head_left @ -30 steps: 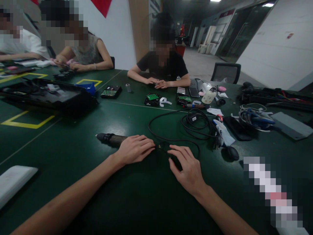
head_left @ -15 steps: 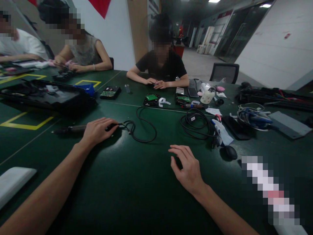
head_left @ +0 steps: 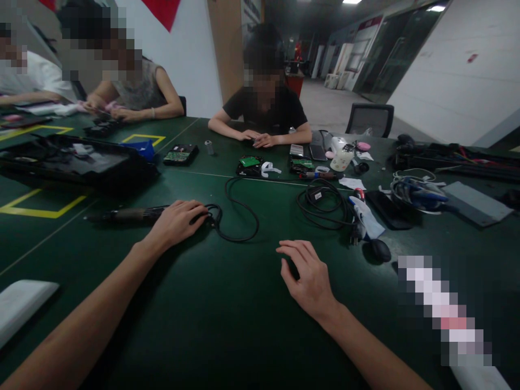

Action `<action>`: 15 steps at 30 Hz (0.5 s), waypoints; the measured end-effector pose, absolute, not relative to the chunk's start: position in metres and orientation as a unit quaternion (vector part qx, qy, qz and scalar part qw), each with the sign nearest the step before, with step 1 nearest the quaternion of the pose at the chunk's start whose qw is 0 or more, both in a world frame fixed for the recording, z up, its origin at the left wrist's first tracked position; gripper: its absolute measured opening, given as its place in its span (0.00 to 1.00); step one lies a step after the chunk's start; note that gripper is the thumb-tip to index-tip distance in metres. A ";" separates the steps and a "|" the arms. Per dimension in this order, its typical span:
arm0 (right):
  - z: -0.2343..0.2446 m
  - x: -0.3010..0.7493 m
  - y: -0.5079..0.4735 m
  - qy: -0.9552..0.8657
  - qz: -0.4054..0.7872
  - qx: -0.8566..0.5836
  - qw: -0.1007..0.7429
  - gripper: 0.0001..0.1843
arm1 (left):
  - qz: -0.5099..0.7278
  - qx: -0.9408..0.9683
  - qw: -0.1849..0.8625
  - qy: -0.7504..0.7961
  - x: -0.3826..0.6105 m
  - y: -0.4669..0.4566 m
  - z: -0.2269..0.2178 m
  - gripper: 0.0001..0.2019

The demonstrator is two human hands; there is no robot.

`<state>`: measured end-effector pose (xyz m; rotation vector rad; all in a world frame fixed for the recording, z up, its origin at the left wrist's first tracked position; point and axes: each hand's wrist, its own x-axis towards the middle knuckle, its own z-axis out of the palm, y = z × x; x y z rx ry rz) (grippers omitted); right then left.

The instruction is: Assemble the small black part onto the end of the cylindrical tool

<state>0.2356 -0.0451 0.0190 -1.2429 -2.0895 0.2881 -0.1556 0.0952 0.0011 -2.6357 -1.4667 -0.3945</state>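
Driver (head_left: 125, 215) on the desk (head_left: 227, 314), left of centre, left hand (head_left: 174, 225) over its right end, cord (head_left: 257, 216) looping right from there; right hand (head_left: 306, 273) sits nearer, right of the cord loop and in front of the coiled cable (head_left: 318, 195). Tray (head_left: 73, 162) is behind the driver, far left; from there rightward along the back: first board (head_left: 181, 154), cylinder (head_left: 208, 148), second board (head_left: 249, 164), third board (head_left: 301, 163), phone (head_left: 317, 152), cup (head_left: 341, 160). Second driver (head_left: 320, 175) lies in front of the third board, person (head_left: 268, 116) behind the desk, chair (head_left: 370, 120) to the right of them.
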 end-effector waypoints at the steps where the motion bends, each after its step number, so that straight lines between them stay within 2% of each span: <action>1: 0.019 0.235 -0.045 -0.805 0.109 -0.477 0.335 0.16 | -0.127 -0.873 0.050 -0.467 -0.148 0.092 0.003 0.18; 6: 0.021 0.233 -0.049 -0.820 0.092 -0.469 0.315 0.16 | -0.099 -0.924 0.052 -0.367 -0.094 0.069 0.011 0.13; 12: 0.019 0.229 -0.049 -0.853 0.073 -0.443 0.266 0.16 | -0.136 -0.943 0.028 -0.303 -0.020 0.021 0.010 0.08; 15: 0.014 0.230 -0.046 -0.856 0.074 -0.453 0.236 0.10 | -0.138 -0.954 -0.005 -0.265 -0.001 0.003 0.017 0.07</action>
